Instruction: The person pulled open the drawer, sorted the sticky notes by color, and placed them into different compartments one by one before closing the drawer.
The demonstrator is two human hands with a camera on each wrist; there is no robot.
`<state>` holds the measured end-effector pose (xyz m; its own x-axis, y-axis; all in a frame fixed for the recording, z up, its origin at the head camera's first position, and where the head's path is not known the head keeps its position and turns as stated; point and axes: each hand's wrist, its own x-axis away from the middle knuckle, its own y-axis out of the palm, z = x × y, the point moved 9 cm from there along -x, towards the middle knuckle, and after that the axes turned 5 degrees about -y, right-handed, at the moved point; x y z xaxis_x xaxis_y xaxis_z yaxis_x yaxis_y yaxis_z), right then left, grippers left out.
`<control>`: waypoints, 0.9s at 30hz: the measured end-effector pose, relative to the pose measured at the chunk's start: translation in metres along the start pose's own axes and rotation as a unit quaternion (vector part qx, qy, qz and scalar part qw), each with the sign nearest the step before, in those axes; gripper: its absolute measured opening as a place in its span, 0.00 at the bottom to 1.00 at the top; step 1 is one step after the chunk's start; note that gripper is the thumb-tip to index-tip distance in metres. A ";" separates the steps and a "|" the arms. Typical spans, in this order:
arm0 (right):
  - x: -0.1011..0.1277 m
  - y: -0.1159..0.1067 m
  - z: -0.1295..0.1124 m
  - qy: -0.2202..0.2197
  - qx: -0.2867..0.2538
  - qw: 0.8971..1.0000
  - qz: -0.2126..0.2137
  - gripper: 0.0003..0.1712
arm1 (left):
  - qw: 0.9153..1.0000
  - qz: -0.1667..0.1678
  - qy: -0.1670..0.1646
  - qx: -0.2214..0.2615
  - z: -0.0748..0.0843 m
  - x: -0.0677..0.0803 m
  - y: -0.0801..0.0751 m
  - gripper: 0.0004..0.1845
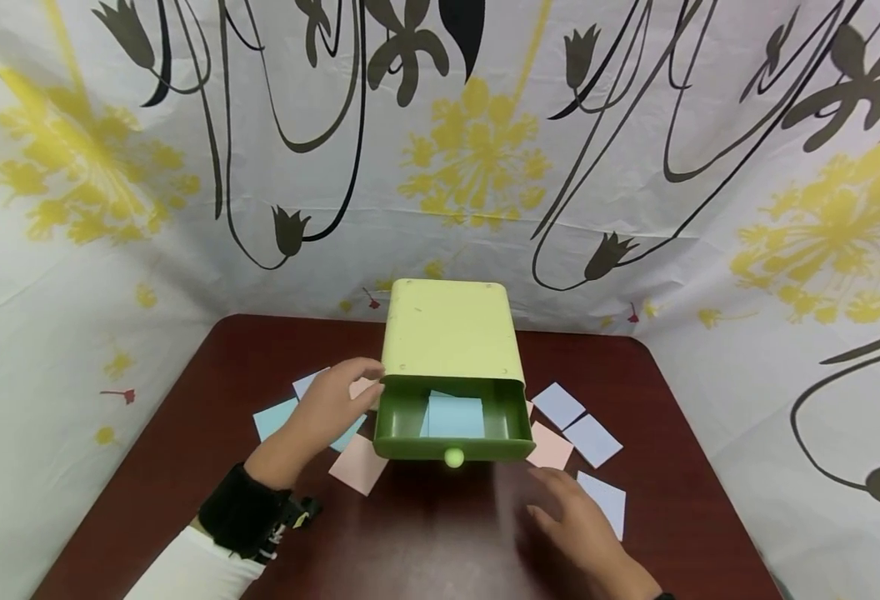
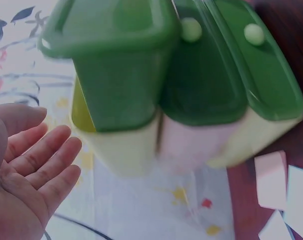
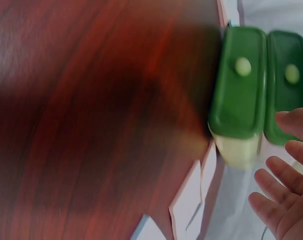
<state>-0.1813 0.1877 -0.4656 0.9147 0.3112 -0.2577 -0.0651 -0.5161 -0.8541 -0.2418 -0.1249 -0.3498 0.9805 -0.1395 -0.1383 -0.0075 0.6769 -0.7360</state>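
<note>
A small drawer cabinet (image 1: 451,329) with a pale yellow-green top stands on the table. Its top drawer (image 1: 498,408), green with a light round knob (image 1: 454,457), is pulled out and holds light blue paper squares (image 1: 458,417). My left hand (image 1: 327,404) is beside the cabinet's left side, fingertips close to the drawer's edge; its fingers (image 2: 51,155) are spread and relaxed in the left wrist view. In front and to the right, my right hand (image 1: 578,521) hovers with loose fingers, holding nothing. Below, two closed drawers (image 2: 206,75) show in the left wrist view.
Pink paper squares (image 1: 360,465) and blue ones (image 1: 273,418) lie left of the cabinet. More pink (image 1: 549,447) and pale lilac squares (image 1: 593,440) are spread on the right. A flower-printed cloth (image 1: 477,158) hangs behind the dark red-brown table (image 1: 680,467).
</note>
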 end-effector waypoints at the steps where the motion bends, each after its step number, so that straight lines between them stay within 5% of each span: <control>1: 0.000 0.004 -0.002 0.000 -0.005 1.000 -0.007 0.28 | 1.000 0.002 -0.007 0.002 -0.006 0.000 -0.002 0.16; 10: -0.012 0.030 -0.027 -0.016 -0.021 0.998 -0.064 0.27 | 0.998 0.008 -0.054 0.009 -0.063 -0.003 -0.007 0.16; 21: -0.033 0.058 -0.090 -0.158 -0.009 0.984 -0.083 0.26 | 0.993 0.021 -0.116 -0.020 -0.131 -0.002 -0.012 0.21; 27: -0.041 0.069 -0.111 -0.165 -0.009 0.978 -0.128 0.25 | 0.989 0.009 -0.149 -0.022 -0.162 0.003 -0.013 0.25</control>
<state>-0.1793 0.0503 -0.4638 0.7217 0.6710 -0.1700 0.1595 -0.4002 -0.9024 -0.2711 -0.2517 -0.4480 0.9943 0.0966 0.0446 -0.0284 0.6445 -0.7641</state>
